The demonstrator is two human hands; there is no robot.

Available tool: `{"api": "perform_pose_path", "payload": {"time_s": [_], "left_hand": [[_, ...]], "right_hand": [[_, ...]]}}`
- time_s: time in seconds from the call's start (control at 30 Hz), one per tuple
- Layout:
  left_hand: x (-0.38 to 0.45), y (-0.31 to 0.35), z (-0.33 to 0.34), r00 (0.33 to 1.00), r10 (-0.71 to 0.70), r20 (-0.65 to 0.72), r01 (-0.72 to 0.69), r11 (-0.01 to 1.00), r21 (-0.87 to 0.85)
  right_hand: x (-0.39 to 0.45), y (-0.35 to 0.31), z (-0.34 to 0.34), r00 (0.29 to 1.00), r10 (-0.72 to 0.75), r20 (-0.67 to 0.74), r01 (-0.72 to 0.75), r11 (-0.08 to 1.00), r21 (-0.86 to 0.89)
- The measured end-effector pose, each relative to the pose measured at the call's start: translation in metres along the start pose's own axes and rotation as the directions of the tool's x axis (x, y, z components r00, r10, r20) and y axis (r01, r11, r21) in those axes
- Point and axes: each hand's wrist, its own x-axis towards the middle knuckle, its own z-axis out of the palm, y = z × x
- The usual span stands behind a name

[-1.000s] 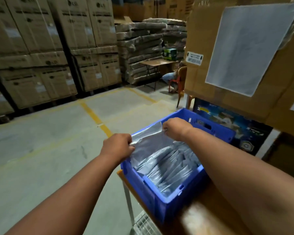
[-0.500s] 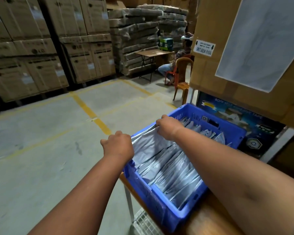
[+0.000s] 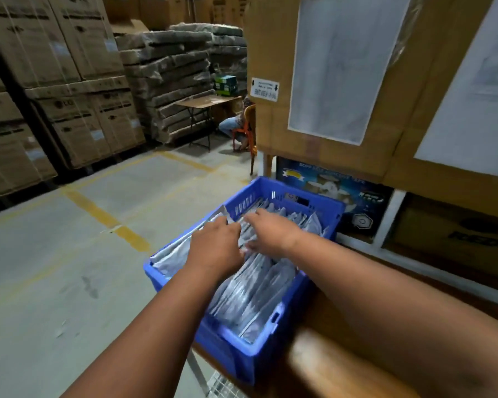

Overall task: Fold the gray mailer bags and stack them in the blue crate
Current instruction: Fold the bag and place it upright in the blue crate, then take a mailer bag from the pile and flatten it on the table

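Both my hands flat, holding nothing: L hand [image 3: 216, 248] presses the folded gray mailer [image 3: 173, 258] at blue crate [image 3: 242, 351] left wall; R hand [image 3: 270, 231] just beside it.

Two bare, sleeveless forearms [image 3: 167, 314]

Lowered the folded gray plastic mailer bag [image 3: 181, 254] into the blue plastic crate [image 3: 273, 334] along its left wall; released it, left hand [image 3: 216, 245] and right hand [image 3: 268, 231] uncurling flat over the crate's bags.
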Motion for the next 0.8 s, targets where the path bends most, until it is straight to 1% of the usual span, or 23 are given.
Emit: {"api": "perform_pose_path", "payload": {"time_s": [0.13,0.23,0.33,0.4,0.47,0.53,0.7,0.8], "left_hand": [[0.002,0.079,-0.004,0.981,0.191,0.046,-0.190,0.981,-0.028],[0.000,0.150,-0.006,0.932,0.356,0.063,-0.352,0.933,-0.074],[-0.010,0.223,-0.005,0.874,0.478,0.082,-0.472,0.877,-0.089],[-0.025,0.273,-0.003,0.821,0.564,0.091,-0.554,0.824,-0.117],[-0.044,0.322,0.002,0.753,0.648,0.116,-0.633,0.761,-0.146],[-0.068,0.369,0.010,0.683,0.710,0.168,-0.694,0.704,-0.155],[-0.132,0.465,0.050,0.537,0.784,0.310,-0.770,0.606,-0.198],[-0.165,0.508,0.076,0.459,0.815,0.353,-0.792,0.556,-0.254]], "right_hand": [[-0.076,0.040,-0.032,0.998,0.059,-0.033,-0.059,0.998,0.010],[-0.139,0.084,-0.050,0.985,0.171,-0.026,-0.170,0.985,0.024],[-0.208,0.128,-0.061,0.951,0.303,-0.052,-0.301,0.952,0.050],[-0.260,0.156,-0.060,0.918,0.388,-0.082,-0.382,0.921,0.079],[-0.314,0.181,-0.051,0.877,0.471,-0.100,-0.461,0.881,0.109],[-0.368,0.205,-0.038,0.839,0.539,-0.075,-0.529,0.840,0.119],[-0.492,0.253,0.005,0.754,0.657,0.023,-0.654,0.745,0.129],[-0.552,0.274,0.033,0.691,0.721,0.058,-0.722,0.682,0.121]]}}
